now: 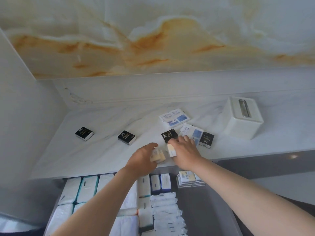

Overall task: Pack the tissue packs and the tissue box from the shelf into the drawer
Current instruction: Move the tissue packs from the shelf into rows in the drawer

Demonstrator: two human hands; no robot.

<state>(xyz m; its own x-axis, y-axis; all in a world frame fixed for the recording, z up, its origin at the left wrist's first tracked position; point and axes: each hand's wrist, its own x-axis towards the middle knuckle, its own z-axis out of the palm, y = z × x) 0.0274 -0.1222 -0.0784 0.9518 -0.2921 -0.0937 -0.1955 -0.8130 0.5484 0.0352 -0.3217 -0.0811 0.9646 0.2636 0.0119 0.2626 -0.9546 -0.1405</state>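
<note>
The left hand has its fingers curled round a small cream pack at the front edge of the shelf. Just beside it, the right hand grips a second cream pack. Four black packs lie on the shelf. Three of them say "face" in pale letters, and the writing on the far right one is too small to read. Two blue and white packs lie behind the right hand, their print too small to read. The white tissue box stands at the right of the shelf, slot on top. Below the shelf the drawer is open. It holds rows of white tissue packs, and at the back a pile of pale packs that say "face"
</note>
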